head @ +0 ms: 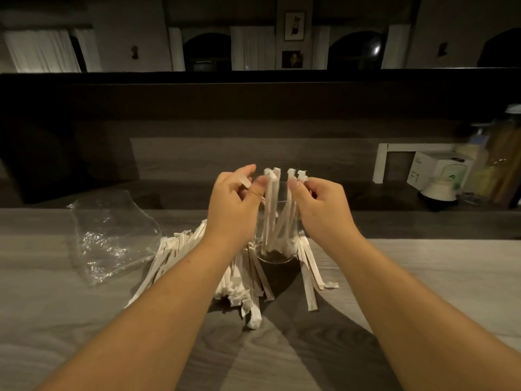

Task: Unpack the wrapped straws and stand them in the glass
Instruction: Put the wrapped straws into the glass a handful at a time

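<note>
A clear glass (277, 256) stands on the grey wooden table, with several paper-wrapped straws (271, 210) leaning in it. Above its rim, my left hand (235, 203) pinches the top of one straw and my right hand (320, 206) pinches the top of another. A heap of wrapped straws (180, 249) lies on the table left of the glass, partly hidden by my left forearm. More straws (310, 273) lie fanned out to the right of the glass.
An empty clear plastic bag (108, 235) lies crumpled on the table at the left. At the far right stand a white box (430, 170), a small jar (441, 184) and bottles. A dark raised ledge runs behind the table.
</note>
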Demonstrator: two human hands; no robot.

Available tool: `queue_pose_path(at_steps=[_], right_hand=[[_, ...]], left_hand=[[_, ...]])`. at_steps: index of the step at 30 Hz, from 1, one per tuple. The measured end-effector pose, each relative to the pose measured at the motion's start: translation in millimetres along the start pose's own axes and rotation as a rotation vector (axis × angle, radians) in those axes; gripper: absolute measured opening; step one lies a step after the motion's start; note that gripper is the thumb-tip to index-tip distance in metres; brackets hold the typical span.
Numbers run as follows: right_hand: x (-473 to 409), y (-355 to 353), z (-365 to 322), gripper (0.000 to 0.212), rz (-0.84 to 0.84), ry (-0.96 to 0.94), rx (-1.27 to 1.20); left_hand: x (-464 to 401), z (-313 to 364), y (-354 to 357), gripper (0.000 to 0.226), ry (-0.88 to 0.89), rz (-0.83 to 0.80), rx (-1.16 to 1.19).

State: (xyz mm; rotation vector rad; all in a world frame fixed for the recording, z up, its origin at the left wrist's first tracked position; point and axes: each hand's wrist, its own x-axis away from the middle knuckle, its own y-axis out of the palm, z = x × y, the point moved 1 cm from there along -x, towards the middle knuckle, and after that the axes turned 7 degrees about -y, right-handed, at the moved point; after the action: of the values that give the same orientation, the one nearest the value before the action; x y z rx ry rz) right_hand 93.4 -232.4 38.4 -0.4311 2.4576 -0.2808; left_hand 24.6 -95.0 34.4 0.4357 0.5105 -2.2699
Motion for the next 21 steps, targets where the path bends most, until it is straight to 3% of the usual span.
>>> queue_pose_path(at_steps=[3, 10, 12, 16, 21], right_hand=[[-3, 0, -1, 0.042, 0.016, -0.058, 0.014], [-2, 3, 5, 0.013, 0.085, -0.024, -0.003], [-1, 2, 6, 0.019, 0.102, 0.006, -0.017], [5, 1, 12, 0.032, 0.041, 0.063, -0.036], [19, -9, 12, 0.055, -0.001, 0.165, 0.037]], left_hand=[[2, -1, 3, 0.041, -0.019, -0.029, -0.031], [2, 1, 2, 0.024, 0.032, 0.051, -0.035], [4, 1, 1, 0.011, 0.043, 0.077, 0.019], [11, 0, -4, 0.014, 0.068, 0.05, 0.02], [25, 2, -21, 0.016, -0.027, 0.04, -0.018]])
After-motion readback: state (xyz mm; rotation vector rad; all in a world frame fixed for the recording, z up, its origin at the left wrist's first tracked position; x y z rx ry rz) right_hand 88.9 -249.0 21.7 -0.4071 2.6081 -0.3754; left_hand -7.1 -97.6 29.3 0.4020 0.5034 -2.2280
